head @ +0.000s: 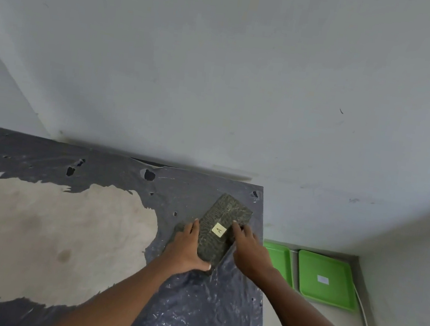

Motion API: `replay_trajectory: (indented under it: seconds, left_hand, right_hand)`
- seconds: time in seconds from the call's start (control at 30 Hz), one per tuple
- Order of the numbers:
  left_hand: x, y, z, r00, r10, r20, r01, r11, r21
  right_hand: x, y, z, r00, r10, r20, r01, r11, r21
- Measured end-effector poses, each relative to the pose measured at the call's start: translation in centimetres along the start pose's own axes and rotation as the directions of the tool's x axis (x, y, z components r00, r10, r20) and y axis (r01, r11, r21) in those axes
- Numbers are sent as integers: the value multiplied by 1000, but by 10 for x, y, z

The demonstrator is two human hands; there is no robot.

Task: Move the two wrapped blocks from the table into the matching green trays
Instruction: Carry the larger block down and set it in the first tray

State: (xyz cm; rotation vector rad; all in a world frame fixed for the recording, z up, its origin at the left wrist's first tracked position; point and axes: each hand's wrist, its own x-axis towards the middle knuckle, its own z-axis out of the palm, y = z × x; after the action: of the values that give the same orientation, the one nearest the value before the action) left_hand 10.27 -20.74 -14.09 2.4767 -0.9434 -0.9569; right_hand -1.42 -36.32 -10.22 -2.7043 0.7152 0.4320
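A dark wrapped block [224, 219] with a small pale label marked "A" lies near the table's [187, 311] far right corner. My left hand [186, 247] grips its left side and near end, thumb under the near corner. Its right side is held by my right hand [249, 247], fingers on the top edge. A second block seems to lie under it, mostly hidden behind my left hand. Two green trays sit on the floor to the right of the table: the near one [279, 257] partly hidden by my right arm, the far one [327, 279] carrying a white label.
The table is covered by torn dark plastic sheet, with bare pale wood [46, 236] showing on the left. A grey wall [220, 80] stands right behind the table. A white cable [364, 319] runs along the floor by the right wall.
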Motion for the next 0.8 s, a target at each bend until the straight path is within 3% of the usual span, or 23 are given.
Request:
replay_trajectory:
  seconds: [0.13,0.23,0.33,0.43,0.5,0.67,0.8]
  left_hand:
    - [10,-7,-19,995,85,58,-90,992,91]
    - [14,-7,-29,992,63,108,-81,982,168]
    - [9,4,-13,996,-12,94,-2,989,146]
    - [4,4,6,1000,-5,-30,10,988,157]
    - [4,-8,3,995,82,-55,-69,974,216]
    - [1,-38,-31,942,326,76,-333,887,319]
    - [-1,-43,-45,928,354,121,-373,854,363]
  right_hand:
    - [18,3,-3,983,-159,94,175,965,-193]
    - [29,-7,-2,978,-139,154,170,963,-209]
    - [31,-13,8,989,-139,57,149,959,-242]
    - [32,-10,10,981,-194,-28,179,943,-282]
    - [37,-3,7,971,-236,-28,214,920,-329]
    - [40,11,7,940,-296,167,338,872,-354]
    - [32,6,6,925,-370,91,379,870,-316]
